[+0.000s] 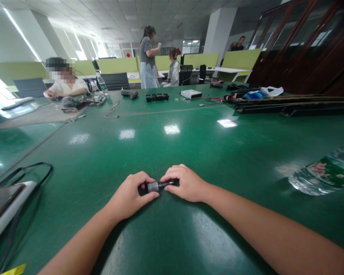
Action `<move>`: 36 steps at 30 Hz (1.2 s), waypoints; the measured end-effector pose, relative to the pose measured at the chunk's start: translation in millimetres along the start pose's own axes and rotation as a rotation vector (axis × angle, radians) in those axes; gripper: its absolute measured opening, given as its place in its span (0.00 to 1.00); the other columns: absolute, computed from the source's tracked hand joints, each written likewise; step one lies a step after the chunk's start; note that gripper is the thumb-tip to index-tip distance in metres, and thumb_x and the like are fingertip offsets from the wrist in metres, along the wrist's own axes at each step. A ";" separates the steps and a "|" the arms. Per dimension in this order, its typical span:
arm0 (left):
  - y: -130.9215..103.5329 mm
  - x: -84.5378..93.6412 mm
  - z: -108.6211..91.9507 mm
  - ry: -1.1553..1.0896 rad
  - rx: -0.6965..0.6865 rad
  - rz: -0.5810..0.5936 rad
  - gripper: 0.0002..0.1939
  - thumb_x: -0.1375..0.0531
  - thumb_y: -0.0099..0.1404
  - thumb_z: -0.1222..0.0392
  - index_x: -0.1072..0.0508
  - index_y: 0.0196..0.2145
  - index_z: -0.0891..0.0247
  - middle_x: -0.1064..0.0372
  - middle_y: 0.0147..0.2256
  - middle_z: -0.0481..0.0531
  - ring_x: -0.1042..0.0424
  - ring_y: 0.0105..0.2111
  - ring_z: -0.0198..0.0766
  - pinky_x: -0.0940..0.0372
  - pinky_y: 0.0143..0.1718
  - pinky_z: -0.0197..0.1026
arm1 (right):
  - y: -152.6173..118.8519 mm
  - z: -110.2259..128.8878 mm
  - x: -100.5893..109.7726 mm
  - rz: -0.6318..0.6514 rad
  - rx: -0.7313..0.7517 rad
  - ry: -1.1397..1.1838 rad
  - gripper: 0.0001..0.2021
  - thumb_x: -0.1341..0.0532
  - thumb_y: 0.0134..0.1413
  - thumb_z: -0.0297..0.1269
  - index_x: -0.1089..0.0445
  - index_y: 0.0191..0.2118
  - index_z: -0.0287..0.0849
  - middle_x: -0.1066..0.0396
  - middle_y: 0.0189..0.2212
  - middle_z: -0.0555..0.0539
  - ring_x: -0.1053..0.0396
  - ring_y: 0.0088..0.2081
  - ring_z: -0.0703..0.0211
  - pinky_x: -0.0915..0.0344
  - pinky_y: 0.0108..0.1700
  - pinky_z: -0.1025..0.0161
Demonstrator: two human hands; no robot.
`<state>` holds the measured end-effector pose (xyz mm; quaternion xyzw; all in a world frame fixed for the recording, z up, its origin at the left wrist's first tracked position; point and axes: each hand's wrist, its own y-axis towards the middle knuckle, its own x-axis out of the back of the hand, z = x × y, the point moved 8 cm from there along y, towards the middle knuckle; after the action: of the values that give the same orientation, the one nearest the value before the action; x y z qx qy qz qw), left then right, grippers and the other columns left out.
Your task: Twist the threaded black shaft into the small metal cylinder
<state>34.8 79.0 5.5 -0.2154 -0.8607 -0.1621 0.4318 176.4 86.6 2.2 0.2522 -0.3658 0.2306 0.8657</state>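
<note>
A small grey cylinder with a dark ridged shaft point(153, 186) lies sideways just above the green table point(172, 149), between my two hands. Thumb and fingers of my left hand point(130, 194) grip the grey cylinder end, and its far left part is hidden in the hand. On the other side my right hand point(189, 184) pinches the thin tip of the shaft between thumb and fingertips. Its exact kind is too small to tell.
A water bottle point(326, 170) lies on the right. A phone on a white block point(8, 206) with a black strap sits at left. Farther back are a power drill point(129, 94), a black tray point(157, 97), a white box point(191, 94) and dark rails point(275, 105). A person point(67, 86) sits at far left.
</note>
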 end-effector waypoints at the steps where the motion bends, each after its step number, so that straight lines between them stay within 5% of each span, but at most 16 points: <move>1: -0.1 -0.1 -0.2 0.007 -0.001 -0.004 0.11 0.35 0.61 0.53 0.25 0.39 0.60 0.28 0.34 0.49 0.32 0.34 0.39 0.38 0.37 0.40 | -0.3 0.3 -0.3 -0.002 0.005 -0.001 0.10 0.33 0.51 0.29 0.24 0.41 0.45 0.23 0.38 0.51 0.29 0.42 0.59 0.43 0.47 0.60; 22: 0.9 0.3 -2.7 0.024 0.023 0.013 0.10 0.37 0.63 0.53 0.25 0.40 0.60 0.28 0.34 0.49 0.32 0.34 0.40 0.39 0.36 0.40 | 1.4 4.6 3.4 -0.024 0.052 0.010 0.06 0.32 0.49 0.30 0.22 0.36 0.43 0.24 0.31 0.50 0.30 0.35 0.60 0.40 0.41 0.63; 36: 0.5 3.3 -2.2 -0.006 0.005 -0.006 0.10 0.38 0.64 0.53 0.27 0.38 0.62 0.30 0.33 0.49 0.32 0.32 0.39 0.38 0.34 0.39 | 0.4 -7.8 13.8 -0.034 -0.074 -0.017 0.05 0.32 0.44 0.27 0.23 0.30 0.41 0.28 0.26 0.50 0.33 0.29 0.63 0.39 0.34 0.65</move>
<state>34.8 79.2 9.5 -0.2121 -0.8630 -0.1607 0.4294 188.9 94.6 7.9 0.2280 -0.3769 0.1998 0.8752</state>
